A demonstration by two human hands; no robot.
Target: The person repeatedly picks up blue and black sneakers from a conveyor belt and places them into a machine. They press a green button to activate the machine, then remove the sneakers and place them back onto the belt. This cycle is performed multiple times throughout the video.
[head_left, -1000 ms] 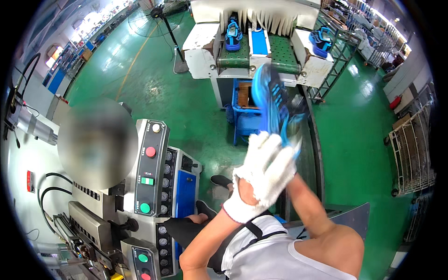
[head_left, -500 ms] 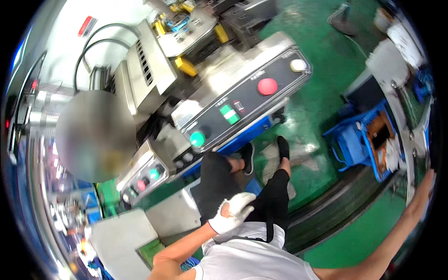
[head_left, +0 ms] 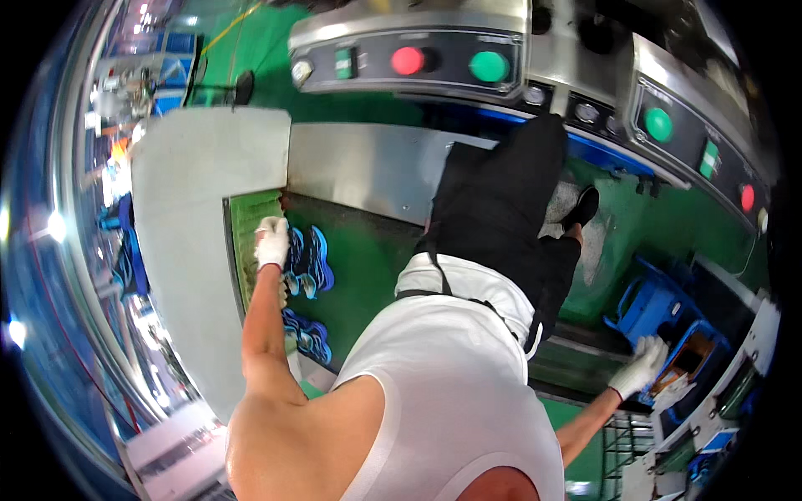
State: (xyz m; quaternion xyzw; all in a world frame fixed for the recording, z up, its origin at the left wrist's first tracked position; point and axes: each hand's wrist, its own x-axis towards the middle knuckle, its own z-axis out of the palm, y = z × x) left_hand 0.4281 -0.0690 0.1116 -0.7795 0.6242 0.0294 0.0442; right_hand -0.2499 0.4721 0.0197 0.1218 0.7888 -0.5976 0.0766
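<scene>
My left hand (head_left: 271, 242), in a white glove, is over the edge of a green ribbed panel (head_left: 251, 219) beside the grey tabletop. Its fingers are curled in, and what they hold, if anything, is hidden. Just right of it lie blue-and-black pieces shaped like shoe soles (head_left: 317, 260), with more such pieces (head_left: 311, 336) nearer to me. My right hand (head_left: 642, 367), also gloved in white, hangs out to the right with its fingers loosely stretched. It is nearest a blue plastic stool or crate (head_left: 639, 311) and appears to hold nothing.
Ahead stand machine control panels (head_left: 409, 63) with red and green buttons, and another such panel (head_left: 693, 142) at the right. A grey tabletop (head_left: 192, 175) spans the left. Metal-framed equipment (head_left: 735, 376) stands at the far right. The floor (head_left: 368, 242) is green.
My body and view have turned left. My left hand has moved from my lap to the green panel. The right hand has come off the equipment at the far right.
</scene>
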